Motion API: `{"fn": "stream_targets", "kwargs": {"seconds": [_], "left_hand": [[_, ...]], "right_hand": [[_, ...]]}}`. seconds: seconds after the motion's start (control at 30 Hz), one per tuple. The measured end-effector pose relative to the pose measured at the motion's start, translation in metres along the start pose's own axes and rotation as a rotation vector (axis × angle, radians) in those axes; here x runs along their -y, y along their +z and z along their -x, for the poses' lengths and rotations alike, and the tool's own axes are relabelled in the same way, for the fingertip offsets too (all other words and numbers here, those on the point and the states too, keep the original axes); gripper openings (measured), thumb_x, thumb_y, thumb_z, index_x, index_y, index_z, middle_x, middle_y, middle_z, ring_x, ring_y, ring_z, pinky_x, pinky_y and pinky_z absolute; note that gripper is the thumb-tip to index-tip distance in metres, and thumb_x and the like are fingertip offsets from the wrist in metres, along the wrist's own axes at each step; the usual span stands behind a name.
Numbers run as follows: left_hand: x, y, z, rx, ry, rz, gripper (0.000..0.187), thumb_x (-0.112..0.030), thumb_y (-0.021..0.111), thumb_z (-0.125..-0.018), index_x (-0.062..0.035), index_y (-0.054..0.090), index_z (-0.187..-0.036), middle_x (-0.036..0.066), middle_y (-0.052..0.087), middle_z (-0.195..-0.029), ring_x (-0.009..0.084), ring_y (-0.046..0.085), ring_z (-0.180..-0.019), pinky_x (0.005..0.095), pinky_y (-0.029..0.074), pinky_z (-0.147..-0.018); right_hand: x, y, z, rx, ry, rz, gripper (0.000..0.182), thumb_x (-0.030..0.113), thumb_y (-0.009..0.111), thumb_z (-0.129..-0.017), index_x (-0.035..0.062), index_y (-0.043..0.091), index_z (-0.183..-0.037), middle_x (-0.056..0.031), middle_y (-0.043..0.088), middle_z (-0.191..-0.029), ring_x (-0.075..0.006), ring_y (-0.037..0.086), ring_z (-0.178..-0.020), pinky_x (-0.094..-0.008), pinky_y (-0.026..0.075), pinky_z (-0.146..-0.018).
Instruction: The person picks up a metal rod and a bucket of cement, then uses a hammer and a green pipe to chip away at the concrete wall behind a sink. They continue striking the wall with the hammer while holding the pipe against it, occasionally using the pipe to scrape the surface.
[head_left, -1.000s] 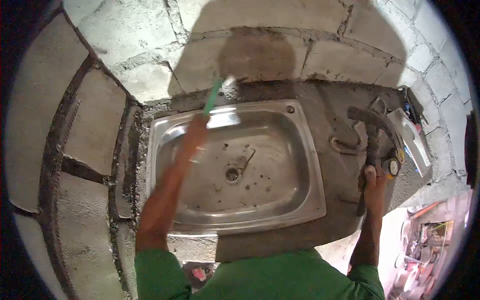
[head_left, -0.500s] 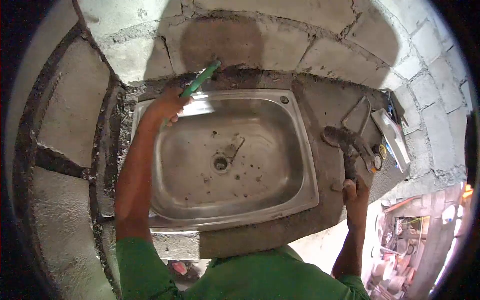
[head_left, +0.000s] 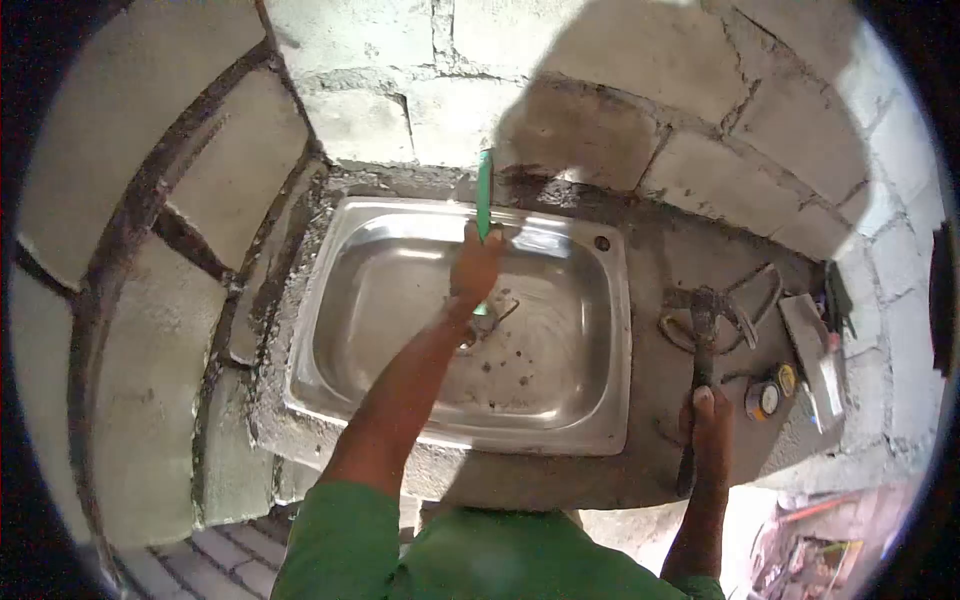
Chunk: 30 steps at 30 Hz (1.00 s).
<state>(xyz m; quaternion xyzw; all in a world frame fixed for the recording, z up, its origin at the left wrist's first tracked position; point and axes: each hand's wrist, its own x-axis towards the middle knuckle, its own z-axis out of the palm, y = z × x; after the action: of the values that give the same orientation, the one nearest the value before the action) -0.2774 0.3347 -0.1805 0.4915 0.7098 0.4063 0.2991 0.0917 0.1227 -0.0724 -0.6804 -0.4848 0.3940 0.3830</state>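
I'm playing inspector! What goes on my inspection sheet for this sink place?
Surface: rough grey counter
Job's things: metal sink set in the counter; hammer; green stick-shaped tool
Clutter: dark crumbs in the sink; two small round items right of the hammer
Grippers: bare left hand holds the green tool; bare right hand grips the hammer's handle
Cables: nothing seen
Surroundings: block walls behind and left

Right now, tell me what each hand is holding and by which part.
The left hand grips the green tool partway along its length; the right hand holds the hammer around the middle of its handle.
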Motion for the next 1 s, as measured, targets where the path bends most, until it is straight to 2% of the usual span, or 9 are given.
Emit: {"fn": "stream_targets", "kwargs": {"seconds": [0.17, 0.27, 0.37, 0.5, 0.63, 0.7, 0.77, 0.9, 1.0], "left_hand": [[0.002, -0.078, -0.01, -0.001, 0.152, -0.542, 0.03, -0.03, 0.049, -0.094, -0.0167, 0.053, -0.12, 0.016, 0.064, -0.079, 0.0382, 0.062, -0.083, 0.0457, 0.048, -0.074], [0.092, 0.002, -0.035, -0.308, 0.475, -0.789, 0.026, -0.033, 0.049, -0.093, -0.019, 0.054, -0.114, 0.015, 0.065, -0.081, 0.0356, 0.062, -0.078, 0.0454, 0.049, -0.068], [0.0, 0.061, -0.025, -0.376, -0.101, -0.299, 0.029, -0.024, 0.057, -0.085, -0.0172, 0.054, -0.113, 0.014, 0.062, -0.082, 0.0286, 0.062, -0.075, 0.0427, 0.05, -0.06], [0.04, -0.012, -0.023, -0.256, 0.97, -1.157, 0.02, -0.015, 0.058, -0.081, -0.0101, 0.063, -0.099, 0.017, 0.06, -0.094, 0.0307, 0.062, -0.077, 0.0446, 0.051, -0.062], [0.012, -0.08, -0.019, -0.209, 0.201, -0.885, 0.033, -0.03, 0.052, -0.092, -0.0069, 0.05, -0.115, 0.026, 0.061, -0.1, 0.0383, 0.064, -0.088, 0.0499, 0.052, -0.069], [0.029, -0.066, -0.029, -0.263, 0.311, -0.812, 0.035, -0.033, 0.053, -0.092, -0.0079, 0.049, -0.116, 0.021, 0.061, -0.084, 0.0344, 0.064, -0.073, 0.047, 0.053, -0.06], [-0.02, -0.025, -0.005, 0.185, -0.202, 0.253, 0.031, -0.031, 0.054, -0.091, -0.0072, 0.05, -0.111, 0.011, 0.056, -0.075, 0.0255, 0.059, -0.061, 0.0414, 0.052, -0.05], [-0.059, 0.082, 0.007, -0.12, -0.331, 0.915, 0.022, -0.027, 0.058, -0.09, -0.0068, 0.051, -0.096, 0.006, 0.051, -0.072, 0.0182, 0.052, -0.056, 0.035, 0.047, -0.043], [-0.07, 0.072, 0.01, -0.049, -0.325, 0.825, 0.019, -0.024, 0.058, -0.09, -0.0076, 0.049, -0.092, 0.006, 0.05, -0.072, 0.0191, 0.052, -0.056, 0.0356, 0.046, -0.042]], "right_hand": [[-0.051, -0.028, -0.026, 0.041, 0.158, 0.076, 0.038, 0.042, 0.05, -0.094, 0.0054, 0.059, -0.09, -0.0014, 0.053, -0.065, -0.0137, 0.05, -0.053, -0.0288, 0.038, -0.046], [-0.022, -0.03, -0.025, 0.16, 0.296, -0.055, 0.045, 0.053, 0.052, -0.091, 0.0091, 0.057, -0.081, 0.0013, 0.047, -0.057, -0.0093, 0.042, -0.045, -0.0258, 0.034, -0.042], [-0.004, -0.034, -0.022, 0.239, 0.343, -0.251, 0.046, 0.053, 0.05, -0.092, 0.0089, 0.056, -0.082, 0.0012, 0.046, -0.058, -0.0109, 0.043, -0.045, -0.027, 0.036, -0.043], [-0.013, -0.04, -0.03, 0.304, 0.416, -0.361, 0.045, 0.05, 0.046, -0.095, 0.0077, 0.054, -0.082, 0.0006, 0.046, -0.058, -0.012, 0.042, -0.043, -0.0279, 0.036, -0.042], [-0.025, -0.041, -0.037, 0.366, 0.39, -0.396, 0.04, 0.043, 0.042, -0.099, 0.0087, 0.052, -0.081, 0.0, 0.046, -0.057, -0.0119, 0.04, -0.042, -0.0284, 0.037, -0.041], [-0.033, -0.041, -0.033, 0.373, 0.422, -0.365, 0.038, 0.042, 0.041, -0.099, 0.0093, 0.051, -0.081, -0.0001, 0.046, -0.058, -0.0116, 0.04, -0.042, -0.0285, 0.037, -0.041], [-0.033, -0.035, -0.037, 0.387, 0.399, -0.269, 0.037, 0.042, 0.042, -0.099, 0.01, 0.051, -0.082, -0.0002, 0.046, -0.058, -0.012, 0.04, -0.042, -0.029, 0.036, -0.04], [-0.039, -0.027, -0.034, 0.436, 0.387, -0.308, 0.038, 0.046, 0.045, -0.097, 0.0107, 0.051, -0.084, 0.0001, 0.045, -0.058, -0.0116, 0.04, -0.041, -0.0283, 0.036, -0.039], [-0.037, -0.025, -0.033, 0.408, 0.406, -0.427, 0.04, 0.051, 0.048, -0.095, 0.0117, 0.051, -0.086, 0.0008, 0.045, -0.057, -0.0115, 0.041, -0.041, -0.0275, 0.036, -0.039]]}}
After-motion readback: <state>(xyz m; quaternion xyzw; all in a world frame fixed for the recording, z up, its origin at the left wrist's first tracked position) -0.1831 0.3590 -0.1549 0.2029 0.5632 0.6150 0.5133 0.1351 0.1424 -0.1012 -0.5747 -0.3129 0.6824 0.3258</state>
